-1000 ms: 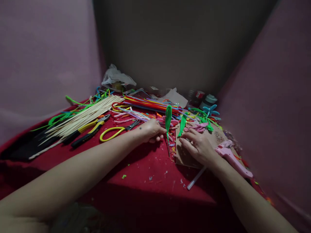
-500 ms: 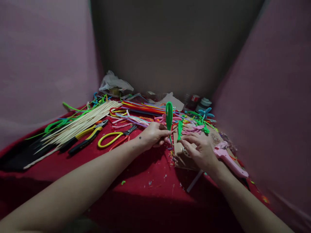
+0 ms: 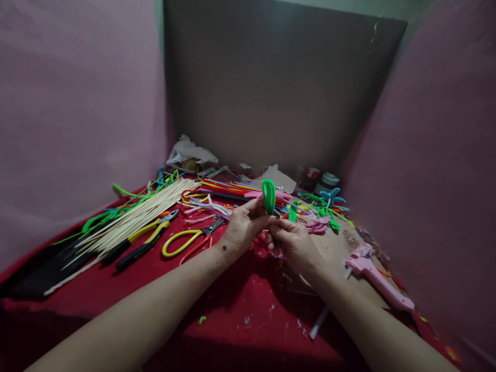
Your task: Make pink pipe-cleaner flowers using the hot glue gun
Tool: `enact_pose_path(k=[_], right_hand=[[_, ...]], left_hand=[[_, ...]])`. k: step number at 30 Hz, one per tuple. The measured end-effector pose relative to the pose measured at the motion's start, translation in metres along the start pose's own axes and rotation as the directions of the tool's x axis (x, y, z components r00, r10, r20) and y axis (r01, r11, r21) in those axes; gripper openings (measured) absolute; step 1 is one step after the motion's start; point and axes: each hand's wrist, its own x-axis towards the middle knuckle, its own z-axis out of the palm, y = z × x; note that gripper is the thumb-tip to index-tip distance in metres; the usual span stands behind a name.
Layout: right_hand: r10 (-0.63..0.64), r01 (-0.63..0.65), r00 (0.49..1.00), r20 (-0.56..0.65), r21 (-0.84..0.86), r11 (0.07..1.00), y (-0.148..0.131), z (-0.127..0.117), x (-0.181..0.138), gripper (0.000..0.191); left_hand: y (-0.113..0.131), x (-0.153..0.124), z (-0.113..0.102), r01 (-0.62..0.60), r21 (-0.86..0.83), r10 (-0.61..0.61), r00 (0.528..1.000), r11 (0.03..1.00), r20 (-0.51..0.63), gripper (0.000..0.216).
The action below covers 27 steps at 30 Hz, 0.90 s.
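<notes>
Over the middle of the red cloth, my left hand (image 3: pixel 247 222) is closed in a pinch at the base of a green pipe-cleaner loop (image 3: pixel 268 197), which stands upright like a leaf. My right hand (image 3: pixel 292 242) meets it fingertip to fingertip, its fingers also pinched. A narrow green pipe-cleaner piece (image 3: pixel 293 212) sticks up just above the right fingers; whether they hold it, I cannot tell. What lies between the touching fingertips is hidden. Yellow-and-red handled scissors (image 3: pixel 189 243) lie left of my left hand.
Wooden skewers (image 3: pixel 143 217) and black-and-yellow pliers (image 3: pixel 149 237) lie left. Behind my hands are coloured pipe cleaners (image 3: pixel 228 187). A pink glue gun (image 3: pixel 377 276) rests on cardboard (image 3: pixel 333 253) at right, near a glue stick (image 3: pixel 320 323). A plastic bag (image 3: pixel 189 152) and a jar (image 3: pixel 327 182) stand behind.
My right hand has moved left to meet my left fingertips. The green loop sits lower against my left fingers, and its thin stem is now hidden. The camera view has tilted up.
</notes>
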Motion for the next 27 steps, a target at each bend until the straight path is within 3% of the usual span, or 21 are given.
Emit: enact_pose_path(k=[3, 7, 10, 13, 22, 27], right_hand=[[-0.004, 0.003, 1.0, 0.013, 0.008, 1.0, 0.001, 0.003, -0.003, 0.019], [-0.005, 0.003, 0.999, 0.033, 0.057, 0.998, 0.004, 0.008, -0.006, 0.018], [-0.025, 0.021, 0.999, 0.041, 0.107, 0.994, 0.005, 0.012, -0.008, 0.018], [-0.01, 0.008, 1.0, 0.009, 0.156, 0.988, 0.004, 0.015, -0.009, 0.019], [-0.059, 0.053, 0.998, 0.03, 0.169, 0.984, 0.009, 0.011, -0.006, 0.017], [-0.031, 0.033, 0.999, -0.023, 0.104, 0.994, 0.001, 0.011, -0.007, 0.019]], left_hand=[[-0.003, -0.003, 0.003, 0.025, 0.016, -0.025, 0.999, 1.0, 0.033, 0.011], [-0.009, -0.005, 0.002, -0.204, 0.131, 0.209, 0.977, 0.97, -0.025, 0.014], [-0.012, -0.005, -0.005, -0.402, 0.306, 0.406, 0.912, 0.863, 0.054, 0.012], [-0.011, -0.004, -0.01, -0.542, 0.488, 0.532, 0.829, 0.684, 0.174, 0.014], [-0.002, -0.002, -0.018, -0.652, 0.623, 0.606, 0.721, 0.432, 0.335, 0.017], [-0.006, 0.002, -0.019, -0.622, 0.598, 0.587, 0.756, 0.505, 0.291, 0.015]])
